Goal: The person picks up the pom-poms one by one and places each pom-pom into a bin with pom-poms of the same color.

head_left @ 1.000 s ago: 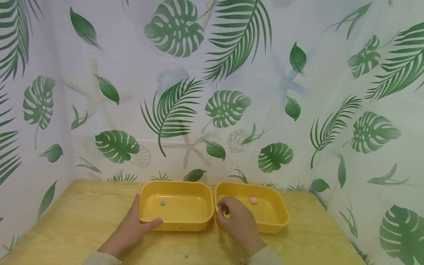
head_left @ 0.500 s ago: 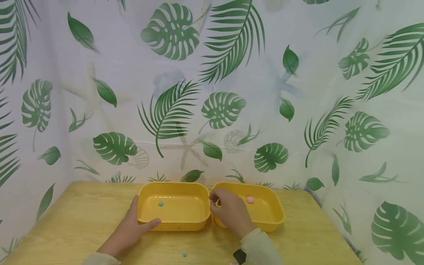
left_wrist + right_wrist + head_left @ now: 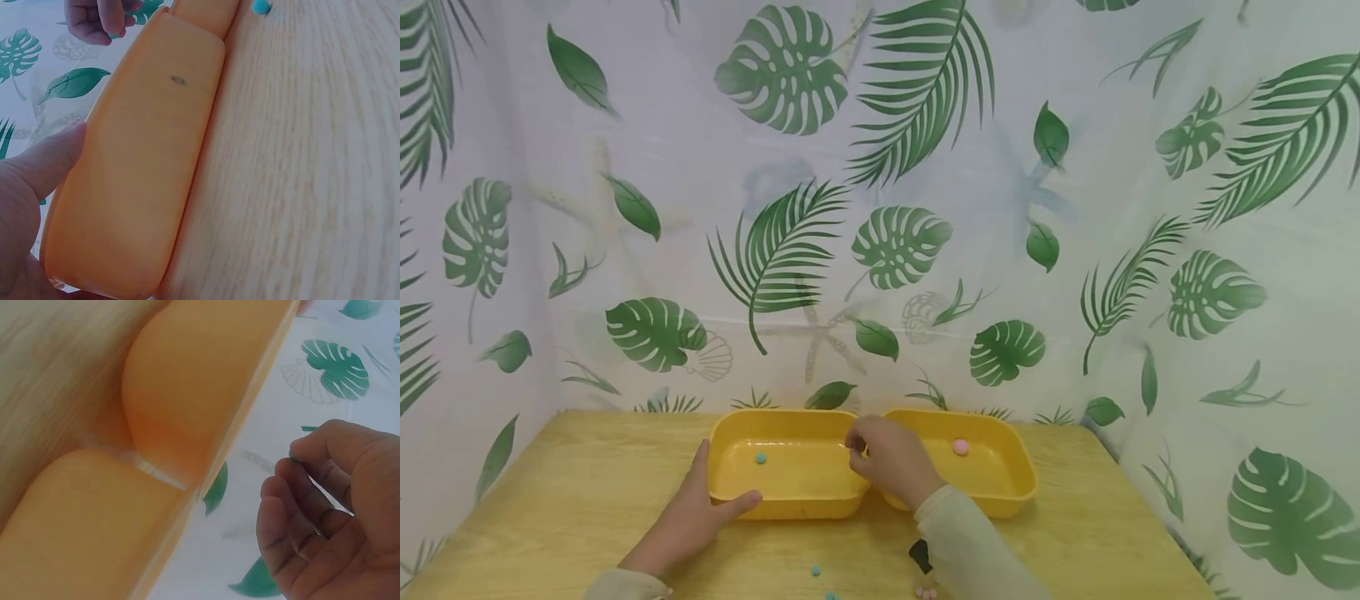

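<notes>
My left hand grips the near left corner of the left yellow plastic tub. Its thumb lies at the front rim, seen also in the left wrist view. A small teal ball sits inside that tub. Over the tub's right end is my right hand, thumb and index finger pinched together. Between those fingertips a small teal ball barely shows in the right wrist view, mostly hidden. The right yellow tub stands beside the left one and holds a pink ball.
On the wooden table, in front of the tubs, lie a teal ball and another teal piece at the frame's lower edge. Small pink pieces show near the right sleeve. A leaf-patterned sheet hangs behind the table.
My right hand has moved left, from over the right tub to over the right end of the left tub, still pinching the teal ball. My left hand keeps its hold.
</notes>
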A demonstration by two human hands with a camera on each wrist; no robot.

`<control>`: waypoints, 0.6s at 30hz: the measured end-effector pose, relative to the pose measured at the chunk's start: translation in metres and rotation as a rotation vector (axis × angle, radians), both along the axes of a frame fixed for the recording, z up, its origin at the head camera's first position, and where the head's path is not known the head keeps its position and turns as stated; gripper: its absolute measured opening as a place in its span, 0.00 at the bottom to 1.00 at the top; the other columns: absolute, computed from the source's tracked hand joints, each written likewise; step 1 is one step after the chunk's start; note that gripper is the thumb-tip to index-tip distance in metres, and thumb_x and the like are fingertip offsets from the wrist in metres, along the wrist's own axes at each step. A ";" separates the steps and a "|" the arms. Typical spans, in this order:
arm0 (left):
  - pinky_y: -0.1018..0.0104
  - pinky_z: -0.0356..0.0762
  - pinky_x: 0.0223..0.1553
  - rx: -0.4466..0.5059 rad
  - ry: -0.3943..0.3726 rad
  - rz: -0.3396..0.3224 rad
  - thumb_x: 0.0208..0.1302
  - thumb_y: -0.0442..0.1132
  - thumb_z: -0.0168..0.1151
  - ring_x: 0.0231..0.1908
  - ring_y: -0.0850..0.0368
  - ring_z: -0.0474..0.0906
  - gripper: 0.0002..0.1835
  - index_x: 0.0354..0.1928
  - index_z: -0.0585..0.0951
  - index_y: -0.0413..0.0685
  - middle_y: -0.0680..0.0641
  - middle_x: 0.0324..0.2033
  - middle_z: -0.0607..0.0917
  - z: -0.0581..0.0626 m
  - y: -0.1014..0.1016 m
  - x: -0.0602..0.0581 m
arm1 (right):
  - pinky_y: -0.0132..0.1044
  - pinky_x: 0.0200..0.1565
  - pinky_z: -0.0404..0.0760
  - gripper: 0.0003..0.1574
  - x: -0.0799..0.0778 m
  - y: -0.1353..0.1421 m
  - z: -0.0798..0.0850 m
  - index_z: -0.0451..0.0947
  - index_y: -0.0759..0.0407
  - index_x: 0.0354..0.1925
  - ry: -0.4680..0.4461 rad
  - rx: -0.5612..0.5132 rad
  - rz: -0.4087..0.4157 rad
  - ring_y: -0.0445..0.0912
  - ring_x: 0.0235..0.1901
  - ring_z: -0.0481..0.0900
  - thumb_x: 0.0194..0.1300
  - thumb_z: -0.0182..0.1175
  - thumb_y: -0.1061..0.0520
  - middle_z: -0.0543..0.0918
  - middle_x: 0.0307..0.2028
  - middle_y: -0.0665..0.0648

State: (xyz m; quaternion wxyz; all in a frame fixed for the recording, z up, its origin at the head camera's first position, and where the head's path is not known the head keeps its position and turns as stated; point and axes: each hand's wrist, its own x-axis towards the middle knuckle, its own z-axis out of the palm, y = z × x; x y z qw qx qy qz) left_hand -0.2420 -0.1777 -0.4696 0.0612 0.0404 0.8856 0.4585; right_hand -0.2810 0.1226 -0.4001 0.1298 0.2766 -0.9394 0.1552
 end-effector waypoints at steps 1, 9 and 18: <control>0.29 0.44 0.73 0.000 0.002 0.000 0.64 0.68 0.67 0.76 0.22 0.39 0.71 0.79 0.27 0.34 0.23 0.78 0.37 0.000 0.000 0.000 | 0.33 0.36 0.81 0.03 -0.002 -0.002 0.000 0.83 0.55 0.36 -0.007 0.006 0.011 0.40 0.30 0.76 0.63 0.68 0.62 0.82 0.32 0.48; 0.30 0.44 0.73 -0.008 0.002 0.003 0.64 0.67 0.67 0.76 0.22 0.39 0.71 0.79 0.28 0.32 0.23 0.78 0.37 0.004 0.001 0.003 | 0.35 0.40 0.83 0.03 -0.022 -0.012 -0.006 0.86 0.54 0.36 -0.099 0.104 0.052 0.40 0.33 0.79 0.63 0.69 0.61 0.85 0.32 0.47; 0.31 0.43 0.74 0.011 -0.002 0.002 0.65 0.66 0.67 0.76 0.23 0.37 0.70 0.79 0.27 0.33 0.24 0.78 0.36 0.001 0.000 0.002 | 0.35 0.40 0.82 0.05 -0.037 -0.016 -0.014 0.84 0.51 0.33 -0.170 0.159 0.052 0.41 0.31 0.78 0.63 0.70 0.61 0.84 0.31 0.46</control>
